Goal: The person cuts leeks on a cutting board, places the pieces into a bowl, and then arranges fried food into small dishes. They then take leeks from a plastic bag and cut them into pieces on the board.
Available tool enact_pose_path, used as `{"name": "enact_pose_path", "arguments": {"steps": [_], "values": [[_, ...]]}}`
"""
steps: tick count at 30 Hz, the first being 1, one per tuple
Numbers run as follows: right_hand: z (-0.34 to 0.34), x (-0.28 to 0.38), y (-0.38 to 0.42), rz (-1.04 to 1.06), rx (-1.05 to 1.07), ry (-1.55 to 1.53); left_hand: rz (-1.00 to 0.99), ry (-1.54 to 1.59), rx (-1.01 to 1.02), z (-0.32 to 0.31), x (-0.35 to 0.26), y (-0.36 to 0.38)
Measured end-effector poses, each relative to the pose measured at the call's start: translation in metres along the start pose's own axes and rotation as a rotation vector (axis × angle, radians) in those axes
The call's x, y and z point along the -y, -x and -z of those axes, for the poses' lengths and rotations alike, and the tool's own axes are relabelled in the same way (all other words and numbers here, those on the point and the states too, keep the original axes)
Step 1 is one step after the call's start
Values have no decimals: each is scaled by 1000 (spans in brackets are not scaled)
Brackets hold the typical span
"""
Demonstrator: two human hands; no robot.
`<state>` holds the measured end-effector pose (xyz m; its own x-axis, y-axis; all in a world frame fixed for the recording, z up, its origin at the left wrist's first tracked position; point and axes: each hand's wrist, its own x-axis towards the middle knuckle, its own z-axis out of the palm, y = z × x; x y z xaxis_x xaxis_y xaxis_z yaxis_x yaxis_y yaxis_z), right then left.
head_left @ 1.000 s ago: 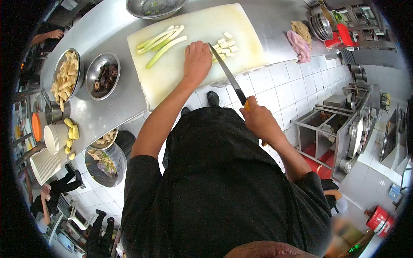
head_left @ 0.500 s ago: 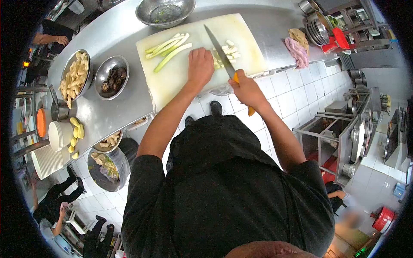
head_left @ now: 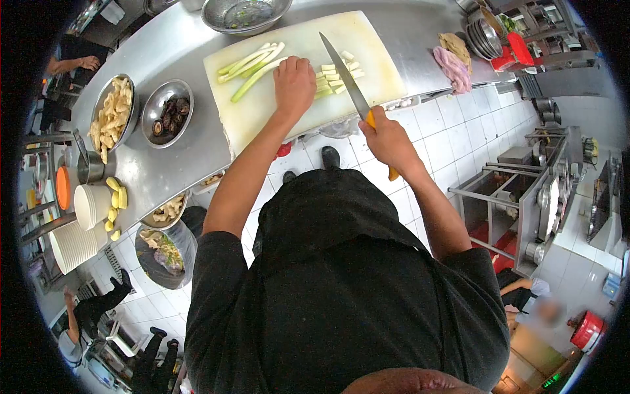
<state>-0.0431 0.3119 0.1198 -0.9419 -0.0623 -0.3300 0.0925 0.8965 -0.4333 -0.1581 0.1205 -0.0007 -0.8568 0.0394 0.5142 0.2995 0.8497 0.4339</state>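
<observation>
Presently, the right hand (head_left: 388,139) is closed around the yellow handle of the knife (head_left: 345,73), just off the near edge of the cutting board (head_left: 373,43). The blade slants across the board, its tip toward the far side, and passes over or beside the cut pieces (head_left: 327,75); contact with them cannot be confirmed. The left hand (head_left: 294,85) is palm down on the board, fingers close together, between the uncut stalks (head_left: 248,64) and the cut pieces. Its fingertips are near the end of one stalk; whether they grip anything cannot be told.

The board lies on the steel table (head_left: 420,49). An open metal bowl (head_left: 247,29) with green bits inside sits beyond its far edge. To the left of the board are noted a bowl of dark pieces (head_left: 148,108) and, beside it, a bowl of ginger (head_left: 135,113). Farther along stand white containers (head_left: 92,205), with yellow pieces (head_left: 118,198) next to them. Right of the board, a pink cloth (head_left: 453,69) lies against a tan cloth (head_left: 457,48)
</observation>
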Motion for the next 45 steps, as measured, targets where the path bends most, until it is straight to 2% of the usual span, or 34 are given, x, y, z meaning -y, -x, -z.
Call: {"name": "enact_pose_path", "arguments": {"steps": [6,18,22,25,28,30,34,36,38,45], "values": [[-5,6,17,40,76,-3,1,-19,60,0,9,15],[-22,8,31,-39,155,11,-135,-122,102,-3,2,18],[-60,3,7,-22,146,1,-178,-135,127,-5,2,21],[-61,12,-28,57,79,-64,-178,-127,102,-6,6,15],[-26,29,-40,-97,283,-278,-138,-58,74,-6,3,22],[-25,25,-42,-15,142,-191,-99,14,35,0,4,16],[-18,16,-15,135,-41,-101,-27,129,-168,29,16,12],[-13,24,4,50,22,-115,16,199,-237,44,27,11],[-18,26,23,19,49,-98,-2,200,-205,46,33,17],[-34,26,39,61,67,-131,-68,182,-90,23,22,25]]}}
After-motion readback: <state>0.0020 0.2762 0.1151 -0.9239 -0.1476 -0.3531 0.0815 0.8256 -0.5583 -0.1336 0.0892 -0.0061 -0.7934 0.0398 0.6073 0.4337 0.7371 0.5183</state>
